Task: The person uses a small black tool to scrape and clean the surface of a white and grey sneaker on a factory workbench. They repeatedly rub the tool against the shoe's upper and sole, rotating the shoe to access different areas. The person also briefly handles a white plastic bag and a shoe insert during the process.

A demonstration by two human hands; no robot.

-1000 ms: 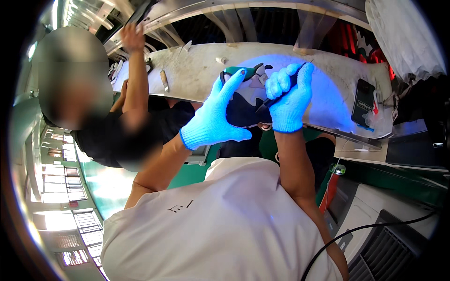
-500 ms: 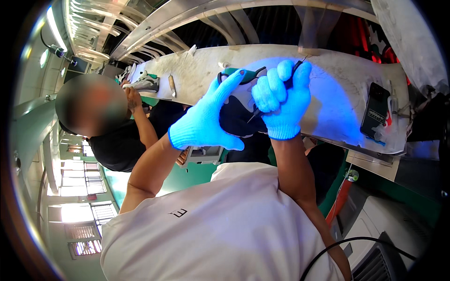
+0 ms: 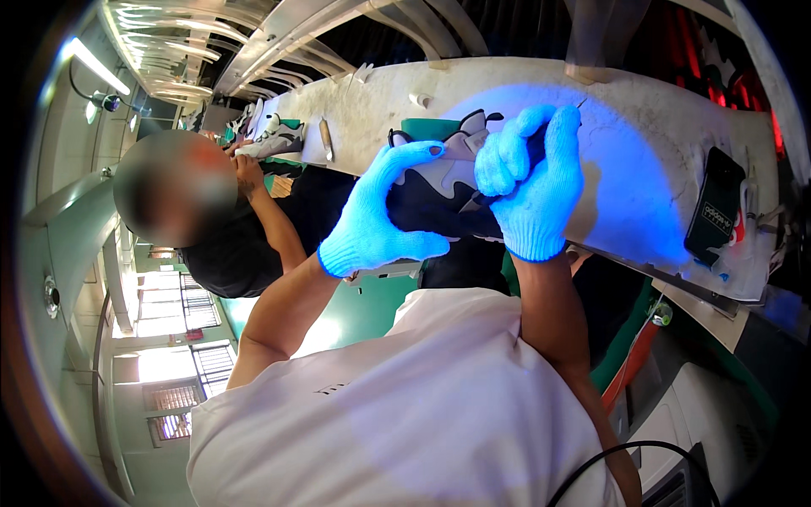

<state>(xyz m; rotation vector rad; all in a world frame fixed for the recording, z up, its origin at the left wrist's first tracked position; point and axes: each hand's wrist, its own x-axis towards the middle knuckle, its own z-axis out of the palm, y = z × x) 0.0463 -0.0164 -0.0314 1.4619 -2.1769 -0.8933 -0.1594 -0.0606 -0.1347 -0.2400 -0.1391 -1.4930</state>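
Note:
Both my hands wear knitted gloves that look bright blue under the lamp light. A grey and black sneaker with a green patch near its opening sits between them at the bench's front edge. My left hand grips it from the left, thumb low and fingers over the top. My right hand is a closed fist against the shoe's right side. It wraps a slim dark tool whose fine pointed tip sticks out above the fist; the rest of the tool is hidden, so its kind is unclear.
A long pale bench runs across, below clear hanging strips. On it lie a dark phone, a wooden-handled blade and a small white roll. A co-worker at left handles another sneaker. A black cable loops at lower right.
The whole view has shifted a little. The sneaker is tilted and now shows more of its grey side panels. The tool's lower metal point, seen earlier below my right fist, is no longer visible.

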